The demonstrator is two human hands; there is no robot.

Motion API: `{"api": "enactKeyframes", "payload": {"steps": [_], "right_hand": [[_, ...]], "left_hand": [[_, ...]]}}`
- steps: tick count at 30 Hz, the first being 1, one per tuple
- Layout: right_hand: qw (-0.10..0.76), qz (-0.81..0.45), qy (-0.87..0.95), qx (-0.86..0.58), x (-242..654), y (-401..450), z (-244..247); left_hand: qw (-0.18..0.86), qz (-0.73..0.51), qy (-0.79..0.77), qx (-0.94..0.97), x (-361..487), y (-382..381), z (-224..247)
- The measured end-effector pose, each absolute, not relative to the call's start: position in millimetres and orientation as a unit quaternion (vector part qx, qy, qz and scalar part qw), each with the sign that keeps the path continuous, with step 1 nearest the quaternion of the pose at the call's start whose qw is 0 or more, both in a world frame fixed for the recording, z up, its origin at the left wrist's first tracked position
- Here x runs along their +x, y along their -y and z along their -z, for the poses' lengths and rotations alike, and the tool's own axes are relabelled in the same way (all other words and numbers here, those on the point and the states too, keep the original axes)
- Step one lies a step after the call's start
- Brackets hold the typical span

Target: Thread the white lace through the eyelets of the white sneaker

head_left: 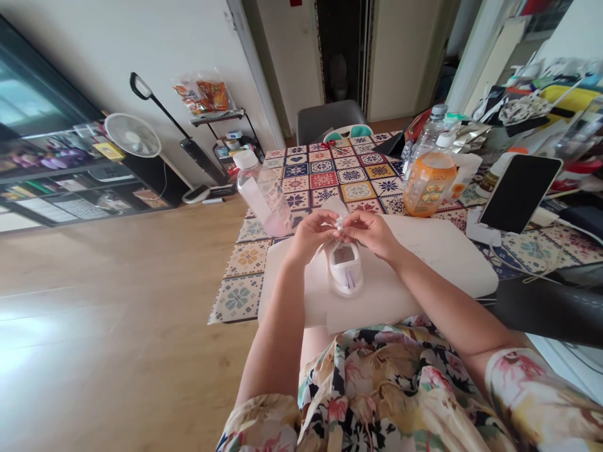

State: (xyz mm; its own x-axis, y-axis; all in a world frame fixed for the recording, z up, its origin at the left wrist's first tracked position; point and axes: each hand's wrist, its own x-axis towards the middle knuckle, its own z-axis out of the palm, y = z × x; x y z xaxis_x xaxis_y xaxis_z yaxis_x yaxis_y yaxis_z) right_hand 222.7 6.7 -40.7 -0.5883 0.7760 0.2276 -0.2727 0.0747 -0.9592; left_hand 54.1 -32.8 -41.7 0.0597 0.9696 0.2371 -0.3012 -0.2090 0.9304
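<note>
A white shoe (pixel 347 281), with purple marks on its heel, rests on a white sheet (pixel 287 282) with its heel toward me. My left hand (pixel 311 233) and my right hand (pixel 372 232) meet above its front part. Between the fingertips of both hands is a bunched white shoelace (pixel 340 223). Each hand is closed in a pinch on the lace. The fingers partly cover the front of the shoe, and how the lace is looped cannot be made out.
A bottle of pink liquid (pixel 276 213) stands left of the sheet. An orange bottle (pixel 428 182) and a clear bottle (pixel 431 129) stand to the right, near a propped phone (pixel 521 191) with cables. Red scissors (pixel 331 145) lie on the patterned tablecloth (pixel 325 182).
</note>
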Motion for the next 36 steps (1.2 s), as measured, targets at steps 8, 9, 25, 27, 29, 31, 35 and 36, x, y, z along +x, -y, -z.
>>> {"api": "enactKeyframes", "payload": {"steps": [8, 9, 25, 27, 29, 31, 35, 36], "right_hand": [[0.422, -0.595, 0.644, -0.231, 225, -3, 41], [0.43, -0.585, 0.647, -0.233, 224, -3, 41], [0.448, -0.502, 0.704, -0.225, 227, -5, 45], [0.443, -0.478, 0.723, -0.229, 229, -5, 44], [0.436, -0.453, 0.739, -0.241, 231, -5, 42], [0.431, -0.435, 0.748, -0.255, 231, -5, 41], [0.393, -0.496, 0.731, -0.255, 232, -7, 42], [0.377, -0.525, 0.722, -0.248, 232, -8, 42]], "left_hand": [[0.491, -0.595, -0.356, 0.527, 59, 37, 36], [0.486, -0.59, -0.358, 0.536, 59, 37, 35], [0.468, -0.564, -0.406, 0.546, 52, 36, 41], [0.468, -0.57, -0.407, 0.539, 52, 35, 42], [0.466, -0.573, -0.409, 0.536, 51, 34, 42], [0.456, -0.575, -0.417, 0.537, 51, 34, 43], [0.424, -0.573, -0.436, 0.549, 50, 32, 45], [0.421, -0.572, -0.437, 0.552, 50, 31, 46]]}}
